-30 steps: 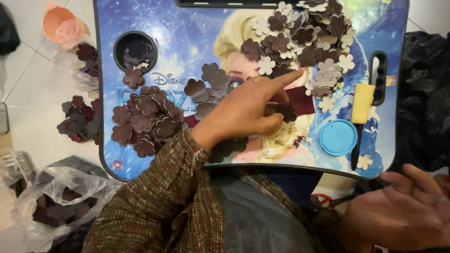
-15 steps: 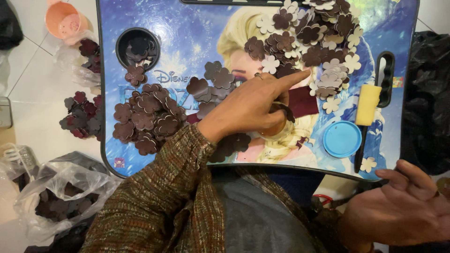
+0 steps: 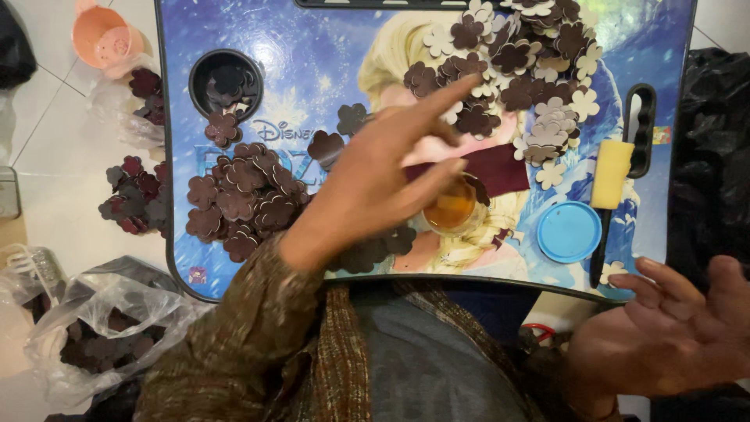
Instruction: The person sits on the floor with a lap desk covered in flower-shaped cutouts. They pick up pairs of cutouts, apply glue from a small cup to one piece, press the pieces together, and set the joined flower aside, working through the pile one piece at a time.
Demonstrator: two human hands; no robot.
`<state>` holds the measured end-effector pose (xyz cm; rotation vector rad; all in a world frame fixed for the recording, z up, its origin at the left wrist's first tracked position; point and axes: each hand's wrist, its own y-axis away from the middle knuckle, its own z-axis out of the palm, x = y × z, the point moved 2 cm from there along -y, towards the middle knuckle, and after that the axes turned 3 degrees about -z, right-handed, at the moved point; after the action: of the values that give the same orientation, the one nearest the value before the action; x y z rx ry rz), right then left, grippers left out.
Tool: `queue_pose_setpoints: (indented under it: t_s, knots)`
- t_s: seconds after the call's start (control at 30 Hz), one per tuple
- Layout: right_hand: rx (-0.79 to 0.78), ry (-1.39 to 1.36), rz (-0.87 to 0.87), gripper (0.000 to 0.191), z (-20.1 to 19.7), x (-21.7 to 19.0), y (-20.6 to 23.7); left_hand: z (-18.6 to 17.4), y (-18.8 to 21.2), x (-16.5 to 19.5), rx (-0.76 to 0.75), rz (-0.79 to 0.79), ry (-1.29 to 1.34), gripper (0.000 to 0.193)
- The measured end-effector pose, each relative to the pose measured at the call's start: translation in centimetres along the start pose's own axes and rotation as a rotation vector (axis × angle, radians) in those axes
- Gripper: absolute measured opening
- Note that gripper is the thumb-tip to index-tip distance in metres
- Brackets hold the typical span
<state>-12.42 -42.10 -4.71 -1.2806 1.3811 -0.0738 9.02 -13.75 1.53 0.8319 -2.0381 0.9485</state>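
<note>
**Left hand stretched toward the far heap of flower cut-outs**

The left hand (image 3: pixel 375 184) lay out over the lap tray (image 3: pixel 180 258), its forefinger pointing to the far right, fingers loose and spread — it gripped nothing that showed. The fingertip hovered at the near-left edge of the mixed pile (image 3: pixel 523 70) of brown and cream flower-shaped cut-outs heaped at the tray's far right; whether it touched a piece could not be told. Under the fingers stood a small cup of amber liquid (image 3: pixel 451 207), beside a dark red sheet (image 3: pixel 500 168).

The right hand (image 3: pixel 664 328) rested off the tray at the near right, palm up and fingers open, empty.

As for progress, a sizeable sorted heap of brown flowers (image 3: pixel 246 199) sat on the left of the tray, with a few loose ones between it and the hand, and several more in the round cup holder (image 3: pixel 226 82) at the far left. The far-right pile looked at least as large and still mixed in colour — so roughly half the pieces seemed handled, the rest left to do.

A yellow sponge brush (image 3: pixel 611 164) and a blue round lid (image 3: pixel 569 231) lay at the right. On the floor to the left were more brown flowers (image 3: pixel 133 195), a clear plastic bag (image 3: pixel 109 320) with pieces in it, and an orange cup (image 3: pixel 105 35).
</note>
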Motion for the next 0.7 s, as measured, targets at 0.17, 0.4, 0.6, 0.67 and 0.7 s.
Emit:
queue_pose_setpoints:
  t_s: [0.17,0.4,0.6,0.67,0.7]
  knots:
    - [-0.115,0.097,0.136,0.057,0.2,-1.0,-0.8,-2.2,4.9,0.5,0.223,-0.423,0.031,0.018]
    - [-0.177,0.064,0.208,0.066,3.2,-3.0,-3.3,-4.1,8.7,0.2,0.309,-0.630,-0.022,0.029]
    - [0.074,-0.308,0.299,0.070,7.2,-3.6,-3.2,-5.1,4.7,1.1,0.312,-0.174,-0.255,0.014]
    - [0.093,-0.374,0.267,0.070,8.3,-3.6,-2.4,-4.5,2.7,0.7,0.267,-0.192,-0.287,0.014]
    - [0.104,-0.402,0.256,0.071,8.7,-3.5,-1.9,-4.2,1.7,0.5,0.245,-0.202,-0.303,0.014]
